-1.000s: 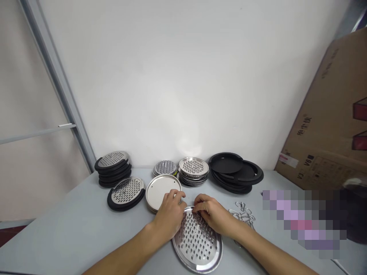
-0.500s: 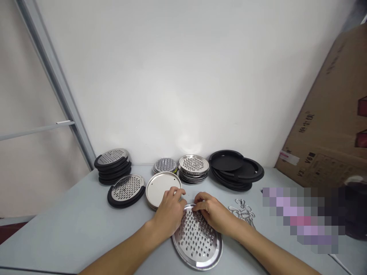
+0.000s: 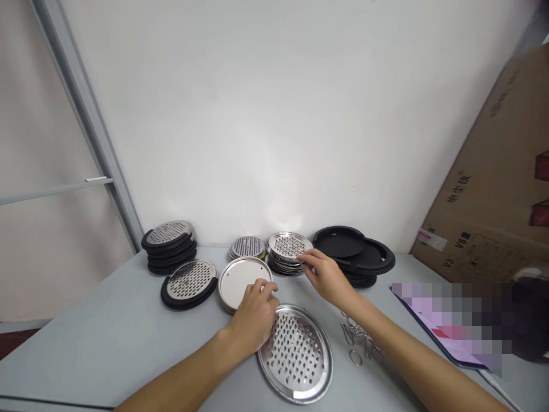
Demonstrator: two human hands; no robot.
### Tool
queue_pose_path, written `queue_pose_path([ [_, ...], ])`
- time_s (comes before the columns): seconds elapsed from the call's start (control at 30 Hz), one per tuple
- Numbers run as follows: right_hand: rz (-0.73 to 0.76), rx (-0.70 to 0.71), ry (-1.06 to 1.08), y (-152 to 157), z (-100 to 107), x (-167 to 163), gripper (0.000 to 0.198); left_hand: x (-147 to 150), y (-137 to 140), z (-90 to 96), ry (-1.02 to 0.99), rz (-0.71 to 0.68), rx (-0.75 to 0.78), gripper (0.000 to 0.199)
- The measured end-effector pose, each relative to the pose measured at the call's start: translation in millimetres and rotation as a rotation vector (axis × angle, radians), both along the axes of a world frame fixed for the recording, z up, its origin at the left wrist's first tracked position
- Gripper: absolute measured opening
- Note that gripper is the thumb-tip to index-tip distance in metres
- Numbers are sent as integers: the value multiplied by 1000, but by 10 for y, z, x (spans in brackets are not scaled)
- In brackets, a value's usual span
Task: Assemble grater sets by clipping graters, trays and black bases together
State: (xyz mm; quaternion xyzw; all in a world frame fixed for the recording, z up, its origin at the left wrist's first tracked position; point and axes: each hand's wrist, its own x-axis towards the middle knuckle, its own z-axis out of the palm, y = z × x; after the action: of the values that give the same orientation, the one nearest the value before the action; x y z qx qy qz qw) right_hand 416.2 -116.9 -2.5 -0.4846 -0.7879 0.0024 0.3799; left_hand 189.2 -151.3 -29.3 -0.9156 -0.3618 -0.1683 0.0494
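A round metal grater disc (image 3: 295, 349) lies on the table near me, its rim partly under my left hand (image 3: 257, 312). The fingers of that hand are curled at the disc's upper left edge, their tips partly hidden. My right hand (image 3: 328, 280) reaches to the stack of smaller grater discs, fingers closed at the front right rim of the top grater disc (image 3: 289, 245). Just behind my left hand is a stack of plain pale discs (image 3: 240, 280) with small holes near the rim.
Black-rimmed grater discs (image 3: 169, 246) are piled at left, with another black-rimmed disc (image 3: 191, 281) in front. Small graters (image 3: 247, 247) and black trays (image 3: 360, 252) stand along the wall. Metal rings and clips (image 3: 360, 337), a tablet (image 3: 433, 326) and a cardboard box (image 3: 480, 217) are right.
My right hand has left the near grater disc and moved up and back to the stack of smaller discs. A loose ring is now visible by the clips. My left hand stays put.
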Motion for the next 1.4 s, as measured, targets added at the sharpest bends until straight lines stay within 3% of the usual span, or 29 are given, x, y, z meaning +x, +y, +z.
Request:
queue_pose_path([
  [0.17,-91,15,-125,195,28,-36,24,1,7,-15,7,4,8,19],
  [0.4,-95,17,-137,298,-92,-21,20,19,26,30,5,33,-10,16],
  [1.03,-56,167,-112,274,-34,-29,29,21,26,8,-46,54,-3,16],
  [1.13,-67,227,-36,158,66,-45,27,23,27,-2,-60,53,-8,15],
  [1.27,-70,240,261,-125,323,-7,18,6,49,30,-93,27,-23,18],
  [1.33,-68,149,425,-255,452,60,20,-24,68,93,-140,12,-35,20],
  [1.4,-7,-44,594,-341,547,151,25,-68,93,181,-228,6,-47,22],
])
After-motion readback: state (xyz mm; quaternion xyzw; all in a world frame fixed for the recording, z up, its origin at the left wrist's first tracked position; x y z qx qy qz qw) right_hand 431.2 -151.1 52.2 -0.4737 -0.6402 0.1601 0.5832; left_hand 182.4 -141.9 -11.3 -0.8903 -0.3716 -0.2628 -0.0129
